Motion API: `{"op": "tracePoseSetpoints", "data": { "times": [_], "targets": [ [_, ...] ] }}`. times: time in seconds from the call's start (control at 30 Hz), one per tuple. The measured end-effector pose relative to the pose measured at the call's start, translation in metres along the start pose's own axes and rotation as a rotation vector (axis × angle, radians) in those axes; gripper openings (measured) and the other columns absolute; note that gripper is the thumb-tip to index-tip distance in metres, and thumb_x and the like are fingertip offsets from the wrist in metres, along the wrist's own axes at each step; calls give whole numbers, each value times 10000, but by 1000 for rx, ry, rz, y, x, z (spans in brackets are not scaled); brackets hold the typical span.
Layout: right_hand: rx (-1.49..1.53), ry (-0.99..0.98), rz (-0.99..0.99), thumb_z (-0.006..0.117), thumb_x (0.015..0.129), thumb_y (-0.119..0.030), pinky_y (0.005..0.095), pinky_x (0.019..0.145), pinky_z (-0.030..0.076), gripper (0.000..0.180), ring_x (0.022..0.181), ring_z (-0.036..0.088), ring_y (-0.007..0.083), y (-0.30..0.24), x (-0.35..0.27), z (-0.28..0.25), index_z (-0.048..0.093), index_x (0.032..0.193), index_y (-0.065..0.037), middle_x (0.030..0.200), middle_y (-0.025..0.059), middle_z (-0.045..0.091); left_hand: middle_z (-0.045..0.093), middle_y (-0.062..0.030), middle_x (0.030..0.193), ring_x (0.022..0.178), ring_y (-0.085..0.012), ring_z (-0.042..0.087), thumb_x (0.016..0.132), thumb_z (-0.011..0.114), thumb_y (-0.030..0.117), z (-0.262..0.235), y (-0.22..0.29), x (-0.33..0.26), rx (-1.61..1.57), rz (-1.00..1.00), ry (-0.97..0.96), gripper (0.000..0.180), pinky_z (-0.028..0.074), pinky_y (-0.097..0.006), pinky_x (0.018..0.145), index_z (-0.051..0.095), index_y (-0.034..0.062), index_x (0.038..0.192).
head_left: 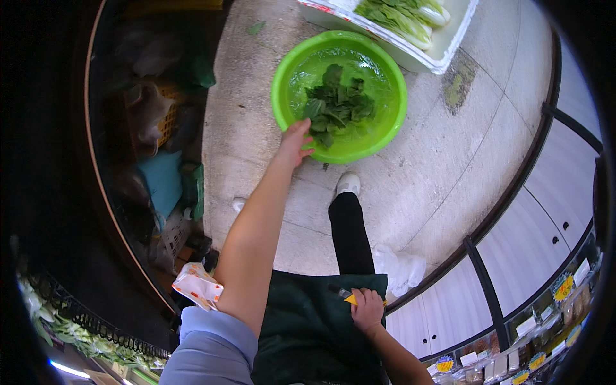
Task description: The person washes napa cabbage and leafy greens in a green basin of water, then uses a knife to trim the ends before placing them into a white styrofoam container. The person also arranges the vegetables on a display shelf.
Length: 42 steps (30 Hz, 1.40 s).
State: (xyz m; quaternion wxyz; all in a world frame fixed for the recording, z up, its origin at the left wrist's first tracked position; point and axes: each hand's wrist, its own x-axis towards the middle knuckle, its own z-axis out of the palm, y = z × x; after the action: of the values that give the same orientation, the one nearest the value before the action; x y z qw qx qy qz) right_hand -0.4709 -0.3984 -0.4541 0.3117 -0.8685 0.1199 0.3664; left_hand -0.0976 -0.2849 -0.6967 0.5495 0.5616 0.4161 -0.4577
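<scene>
The person stands over a green plastic basin (339, 96) that sits on the grey concrete floor (449, 160) in the upper middle of the frame. The basin holds shallow water and a clump of dark leafy greens (337, 106) lying near its centre. The left hand (296, 142) is stretched down to the basin's lower left rim, its fingers (307, 136) loosely spread and bent over the edge, the tips just at the nearest leaves; whether they actually pinch a leaf I cannot tell.

The right hand (367, 308) is low in the frame, right of centre, held against a dark green apron (308, 327). Its fingers are curled shut around a small knife with a yellow handle (350, 299), the dark blade poking out to the left.

At the top of the frame, just beyond the basin, a white foam box (443, 54) carries pale-stalked leafy vegetables (404, 16). A white shoe (348, 183) and a black trouser leg (351, 231) stand just below the basin. A crumpled clear plastic bag (401, 269) lies on the floor to the right of the leg. White cabinet doors (545, 218) curve along the right edge.
</scene>
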Motion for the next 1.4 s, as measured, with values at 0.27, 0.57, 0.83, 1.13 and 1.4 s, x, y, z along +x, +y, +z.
{"op": "tracePoseSetpoints", "data": {
  "times": [0.27, 0.57, 0.83, 1.13, 1.4],
  "targets": [
    [-128, -50, -33, 621, 685, -188, 392, 740, 413, 450, 880, 497, 282, -43, 22, -7, 522, 1117, -113, 951, 96, 512, 539, 6, 768, 722, -92, 502, 837, 577, 190, -101, -114, -133, 296, 211, -114, 121, 446, -272, 652, 541, 75, 836],
    [-94, -181, -63, 583, 756, -82, 423, 773, 458, 330, 907, 557, 370, -121, 33, -29, 524, 1081, -75, 1014, 172, 552, 582, -110, 993, 894, -205, 584, 821, 594, 191, -259, -84, -404, 518, 580, 157, 257, 472, -312, 770, 575, 55, 1038],
    [-251, -209, -161, 597, 735, -101, 385, 747, 474, 348, 837, 606, 342, -231, 27, -75, 526, 1074, -68, 898, 191, 620, 568, -110, 960, 858, -271, 566, 686, 637, 34, -428, -41, -660, 593, 1359, 1026, 313, 470, -356, 721, 582, 61, 993],
    [76, -178, -91, 577, 743, -64, 270, 484, 463, 387, 574, 506, 117, -349, 27, -91, 501, 1122, -52, 751, 62, 535, 444, -160, 1191, 1113, -306, 436, 764, 648, 240, -740, -89, -777, 277, 803, 1754, 459, 362, -394, 950, 489, 63, 1157],
    [48, -143, -26, 577, 734, -55, 248, 438, 451, 432, 505, 516, 120, -401, 11, -86, 470, 1152, -32, 746, 63, 537, 125, -284, 1424, 1315, -444, 150, 507, 655, 742, -895, -137, -736, 271, -34, 1524, 1176, 188, -542, 1033, 134, 222, 1424]
  ]
}}
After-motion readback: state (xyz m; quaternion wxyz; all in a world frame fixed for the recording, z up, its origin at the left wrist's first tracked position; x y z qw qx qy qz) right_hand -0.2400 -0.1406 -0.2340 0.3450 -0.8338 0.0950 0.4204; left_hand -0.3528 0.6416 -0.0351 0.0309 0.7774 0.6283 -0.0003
